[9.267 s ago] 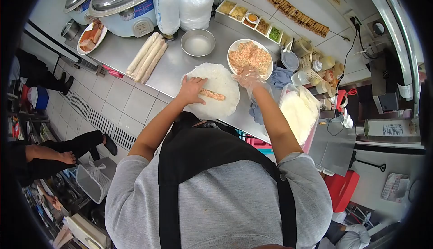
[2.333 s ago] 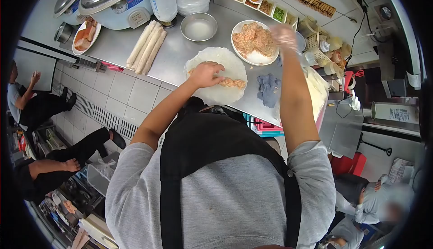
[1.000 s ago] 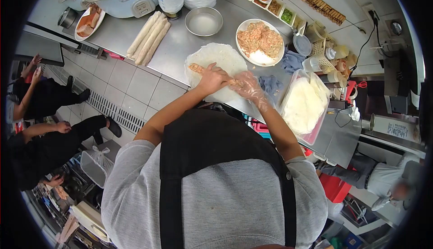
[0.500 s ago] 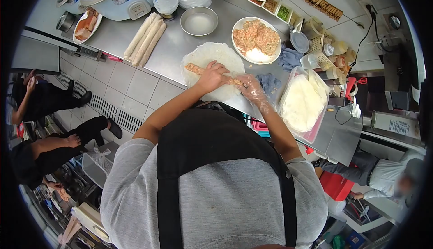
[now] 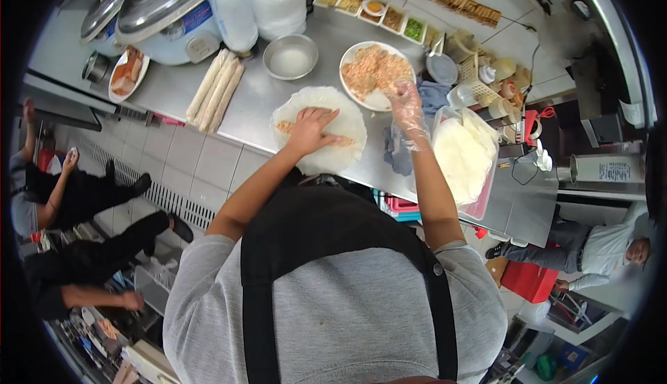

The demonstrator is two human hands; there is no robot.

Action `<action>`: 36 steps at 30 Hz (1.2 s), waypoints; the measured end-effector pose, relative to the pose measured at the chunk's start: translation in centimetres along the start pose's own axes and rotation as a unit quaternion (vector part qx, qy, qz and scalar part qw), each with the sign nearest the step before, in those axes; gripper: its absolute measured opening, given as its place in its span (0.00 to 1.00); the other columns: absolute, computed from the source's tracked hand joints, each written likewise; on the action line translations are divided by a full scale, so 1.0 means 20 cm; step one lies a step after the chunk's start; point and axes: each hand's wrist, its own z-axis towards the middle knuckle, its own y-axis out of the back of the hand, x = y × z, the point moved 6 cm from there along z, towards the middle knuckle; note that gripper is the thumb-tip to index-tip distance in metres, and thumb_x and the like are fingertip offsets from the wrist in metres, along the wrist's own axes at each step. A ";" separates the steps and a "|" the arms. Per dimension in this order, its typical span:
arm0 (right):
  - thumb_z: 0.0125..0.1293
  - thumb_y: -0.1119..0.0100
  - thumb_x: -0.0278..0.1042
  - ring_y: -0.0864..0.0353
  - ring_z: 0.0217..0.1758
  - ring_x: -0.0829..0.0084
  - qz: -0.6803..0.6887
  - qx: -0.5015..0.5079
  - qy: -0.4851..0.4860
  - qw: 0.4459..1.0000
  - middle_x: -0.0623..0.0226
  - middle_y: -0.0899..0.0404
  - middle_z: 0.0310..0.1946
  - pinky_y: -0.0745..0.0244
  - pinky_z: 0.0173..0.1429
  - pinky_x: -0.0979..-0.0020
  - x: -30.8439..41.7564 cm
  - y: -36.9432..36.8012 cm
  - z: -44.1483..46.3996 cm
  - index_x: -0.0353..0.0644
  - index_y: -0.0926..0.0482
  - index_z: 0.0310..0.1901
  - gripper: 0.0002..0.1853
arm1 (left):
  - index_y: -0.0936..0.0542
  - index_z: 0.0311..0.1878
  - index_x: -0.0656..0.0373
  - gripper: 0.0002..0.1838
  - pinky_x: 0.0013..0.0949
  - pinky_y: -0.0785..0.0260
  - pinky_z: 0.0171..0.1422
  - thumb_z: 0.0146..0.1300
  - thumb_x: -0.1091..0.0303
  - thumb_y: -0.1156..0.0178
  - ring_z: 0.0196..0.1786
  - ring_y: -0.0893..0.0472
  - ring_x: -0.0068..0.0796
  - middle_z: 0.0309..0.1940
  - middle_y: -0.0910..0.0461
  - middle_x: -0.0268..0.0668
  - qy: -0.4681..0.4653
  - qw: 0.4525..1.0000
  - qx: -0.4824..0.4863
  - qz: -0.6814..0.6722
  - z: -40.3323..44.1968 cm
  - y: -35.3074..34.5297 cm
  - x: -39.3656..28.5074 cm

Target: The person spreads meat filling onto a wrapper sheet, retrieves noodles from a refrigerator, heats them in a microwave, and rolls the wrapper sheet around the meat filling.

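Observation:
On the steel counter lies a round white wrapper [image 5: 332, 104] with a strip of orange-pink minced filling [image 5: 341, 141] across it. My left hand [image 5: 311, 131], bare, rests over the strip with fingers and thumb stretched apart. At the right rim of a white plate [image 5: 345, 86] heaped with minced filling [image 5: 369, 64] is my right hand [image 5: 407, 109], in a clear plastic glove. Its fingers are drawn together, and what they hold, if anything, is hidden. A stack of white wrappers [image 5: 462, 158] sits in a plastic tub to the right.
Finished-looking white rolls [image 5: 216, 92] lie left of a metal bowl [image 5: 290, 56]. Blue cloths [image 5: 398, 152] sit by the tub. Behind are small ingredient compartments [image 5: 373, 10] and rice cookers [image 5: 170, 26]. Co-workers stand at left [image 5: 52, 200] and right [image 5: 601, 248].
My right hand has moved from the wrapper's right end up to the filling plate's rim. My left hand stays over the strip, its fingers now more spread. The view has shifted slightly.

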 end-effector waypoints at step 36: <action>0.57 0.45 0.39 0.18 0.48 0.56 -0.447 0.223 -0.075 0.863 0.52 0.18 0.43 0.25 0.52 0.59 -0.16 -0.13 0.05 0.39 0.17 0.39 0.15 | 0.23 0.58 0.53 0.31 0.44 0.36 0.57 0.49 0.57 0.30 0.53 0.26 0.42 0.49 0.23 0.41 -0.004 0.996 -0.033 -0.083 0.18 -0.09 -0.07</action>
